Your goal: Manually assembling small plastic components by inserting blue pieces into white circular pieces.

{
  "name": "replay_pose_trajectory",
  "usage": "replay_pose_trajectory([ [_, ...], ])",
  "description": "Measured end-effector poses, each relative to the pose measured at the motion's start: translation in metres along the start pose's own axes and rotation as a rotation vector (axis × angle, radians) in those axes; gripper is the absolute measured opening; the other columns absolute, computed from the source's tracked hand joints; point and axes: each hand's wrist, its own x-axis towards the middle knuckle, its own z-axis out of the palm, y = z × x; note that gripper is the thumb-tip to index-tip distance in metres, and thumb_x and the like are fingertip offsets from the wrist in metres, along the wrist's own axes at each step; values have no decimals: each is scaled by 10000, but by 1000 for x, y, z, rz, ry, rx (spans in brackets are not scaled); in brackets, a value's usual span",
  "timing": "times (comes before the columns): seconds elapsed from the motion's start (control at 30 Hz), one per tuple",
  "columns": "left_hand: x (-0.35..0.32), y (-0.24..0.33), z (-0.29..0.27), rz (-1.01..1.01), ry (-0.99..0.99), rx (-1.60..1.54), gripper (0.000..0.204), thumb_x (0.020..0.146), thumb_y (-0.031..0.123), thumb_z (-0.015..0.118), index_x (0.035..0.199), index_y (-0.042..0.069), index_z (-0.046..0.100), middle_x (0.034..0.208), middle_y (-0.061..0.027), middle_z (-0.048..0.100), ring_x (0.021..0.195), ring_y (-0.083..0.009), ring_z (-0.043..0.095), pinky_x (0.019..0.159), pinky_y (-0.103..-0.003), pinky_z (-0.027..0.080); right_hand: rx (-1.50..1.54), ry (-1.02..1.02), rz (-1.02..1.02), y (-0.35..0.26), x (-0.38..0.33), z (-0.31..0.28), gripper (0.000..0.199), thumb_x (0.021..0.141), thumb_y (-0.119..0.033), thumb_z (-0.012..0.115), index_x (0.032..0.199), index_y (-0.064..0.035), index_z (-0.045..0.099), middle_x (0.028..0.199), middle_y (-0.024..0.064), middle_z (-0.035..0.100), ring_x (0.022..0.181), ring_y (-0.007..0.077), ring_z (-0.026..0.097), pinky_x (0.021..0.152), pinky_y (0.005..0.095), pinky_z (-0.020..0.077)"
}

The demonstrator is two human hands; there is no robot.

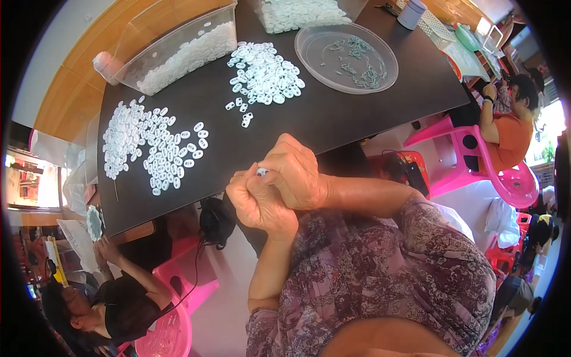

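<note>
My left hand (257,202) and my right hand (294,171) meet just off the table's near edge, fingers closed and pressed together. Pinched between them is a small white oval piece (262,172) with dark marks, mostly covered by the fingertips. Beyond my hands, a pile of white oval pieces with dark holes (270,74) lies on the dark table (351,116), a few strays at its near side. More white ovals with dark marks (166,154) spread over the table's left part. Small grey-green parts (363,74) lie in a clear round tray (309,66).
Two clear bins, one at the back left (151,88) and one at the back (262,24), hold white pieces. A pink-capped bottle (107,64) and a pale jar (411,14) stand at the rim. Seated people (128,306) (513,134) work nearby on pink chairs.
</note>
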Motion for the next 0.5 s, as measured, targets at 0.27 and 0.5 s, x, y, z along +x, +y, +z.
replay_pose_trajectory([
  [0.27, 8, -11, -11, -80, -42, 23, 207, 951, 84, 439, 1066, -61, 531, 856, -57, 547, 782, -106, 507, 704, -251, 433, 79, -60, 149, 10, 0, -1, 207, 673, -12, 683, 832, -9, 550, 706, 76, 530, 609, 233, 504, 532, 323, 416],
  [0.5, 59, -34, -13, 168, -183, 618, 232, 810, 9, 594, 1040, 35, 603, 795, -116, 567, 724, -223, 554, 644, -308, 448, -170, -256, 315, 52, 37, -51, 84, 765, -61, 654, 831, -11, 638, 761, 98, 599, 687, 224, 570, 625, 313, 454],
])
